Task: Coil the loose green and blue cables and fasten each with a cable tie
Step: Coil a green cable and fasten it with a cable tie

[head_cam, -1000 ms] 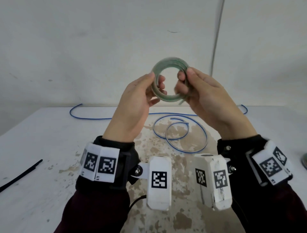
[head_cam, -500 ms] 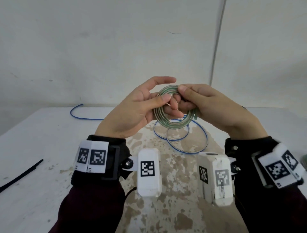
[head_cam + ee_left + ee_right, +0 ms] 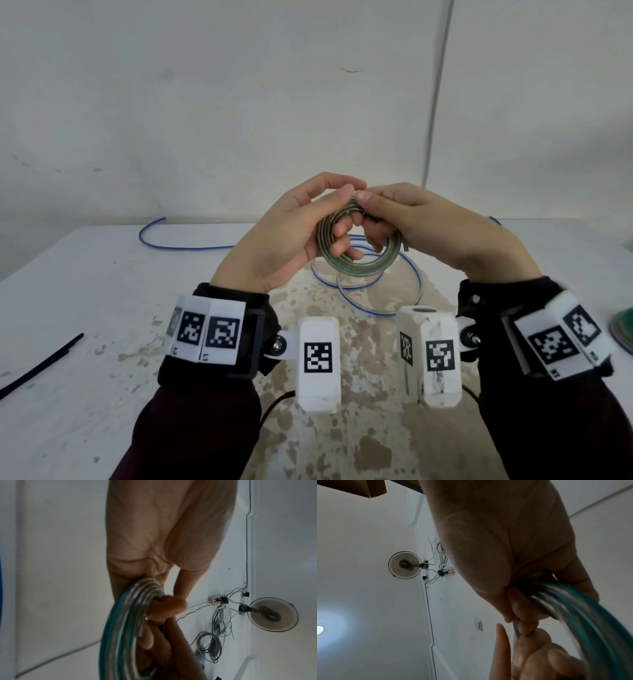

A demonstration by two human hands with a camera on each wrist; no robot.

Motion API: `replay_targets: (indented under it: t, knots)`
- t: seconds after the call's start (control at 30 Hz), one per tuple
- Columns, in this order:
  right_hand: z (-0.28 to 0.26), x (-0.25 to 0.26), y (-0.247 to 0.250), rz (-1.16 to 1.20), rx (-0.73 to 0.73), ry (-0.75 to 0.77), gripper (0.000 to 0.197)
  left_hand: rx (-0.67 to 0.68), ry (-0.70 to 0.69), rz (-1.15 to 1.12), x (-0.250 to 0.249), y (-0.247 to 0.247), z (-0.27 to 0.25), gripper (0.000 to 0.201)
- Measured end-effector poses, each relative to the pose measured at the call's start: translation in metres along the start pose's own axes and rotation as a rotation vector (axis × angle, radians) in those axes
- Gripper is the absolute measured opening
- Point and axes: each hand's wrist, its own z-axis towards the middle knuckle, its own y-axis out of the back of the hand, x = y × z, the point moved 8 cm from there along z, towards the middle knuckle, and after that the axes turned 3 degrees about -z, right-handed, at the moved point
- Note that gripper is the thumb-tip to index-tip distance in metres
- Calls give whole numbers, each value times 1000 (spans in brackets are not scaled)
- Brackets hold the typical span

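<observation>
Both hands hold the coiled green cable [image 3: 359, 267] in the air above the table. My left hand [image 3: 308, 222] has fingers through the ring and its thumb at the coil's top. My right hand [image 3: 394, 219] pinches the coil's top right, and a short cable end [image 3: 405, 244] sticks out beside it. The coil's turns show close up in the left wrist view [image 3: 123, 622] and right wrist view [image 3: 590, 615]. The blue cable [image 3: 383, 301] lies loose on the table [image 3: 85, 308] under the hands, partly looped, its tail [image 3: 164, 243] running left. A black cable tie [image 3: 37, 366] lies at the left.
A green round object [image 3: 623, 329] sits at the table's right edge, cut off by the frame. The wall rises just behind the table, with a thin cable [image 3: 438, 92] running up it. A wall fan [image 3: 272, 619] and power strip show in the wrist views.
Both hands have lowered the green coil from in front of the wall to just above the blue loops, tilting it flatter. Their grips have shifted toward the coil's top.
</observation>
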Motion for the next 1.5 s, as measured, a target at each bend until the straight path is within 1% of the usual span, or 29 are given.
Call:
replay_targets:
  t: [0.1, 0.17, 0.23, 0.33, 0.4, 0.47, 0.5, 0.57, 0.63, 0.73, 0.8, 0.87, 1.0, 1.1, 1.2, 1.3, 1.37, 1.43, 1.5]
  knots:
    - [-1, 4, 3, 117, -57, -8, 20, -41, -59, 12, -3, -2, 0, 16]
    - [2, 4, 7, 293, -128, 0, 21, -137, -158, 15, -13, 2, -1, 18]
    - [5, 5, 9, 428, -180, 34, 28, -246, -285, -3, -27, 9, -5, 19]
    - [6, 13, 1, 382, -153, 127, 36, -366, -433, -7, -45, 21, -14, 20]
    - [7, 17, -5, 339, -141, 161, 37, -409, -489, 7, -50, 24, -18, 20]
    - [9, 18, -9, 333, -142, 163, 37, -433, -513, 8, -51, 27, -19, 20]
    - [10, 18, -10, 330, -151, 166, 36, -429, -506, 3, -50, 28, -19, 20]
    - [10, 17, -7, 336, -189, 166, 36, -376, -451, -22, -45, 26, -15, 19]
    - [11, 13, -3, 334, -219, 144, 35, -287, -332, -58, -40, 24, -11, 19]
    - [10, 10, -1, 204, -236, 103, 36, -155, -155, -41, -34, 22, -11, 18]
    - [10, 10, -4, 117, -248, 88, 36, -137, -118, 42, -32, 24, -14, 15]
    - [12, 12, -10, 117, -238, 91, 36, -187, -144, 125, -32, 27, -17, 14]
    - [18, 8, -27, 280, -184, 71, 38, -351, -233, 223, -41, 38, -26, 12]
    - [22, 4, -42, 366, -135, 55, 40, -385, -250, 259, -44, 44, -38, 12]
    - [26, 4, -64, 412, -75, 43, 38, -385, -217, 324, -43, 55, -56, 13]
    - [28, 6, -98, 446, -6, 27, 37, -386, -187, 413, -42, 73, -84, 15]
    - [35, 10, -123, 441, 2, 36, 36, -399, -178, 457, -44, 89, -106, 20]
    - [44, 16, -147, 453, 3, 40, 36, -459, -164, 500, -50, 112, -128, 26]
    - [51, 21, -169, 474, 26, 32, 36, -586, -113, 590, -56, 147, -150, 25]
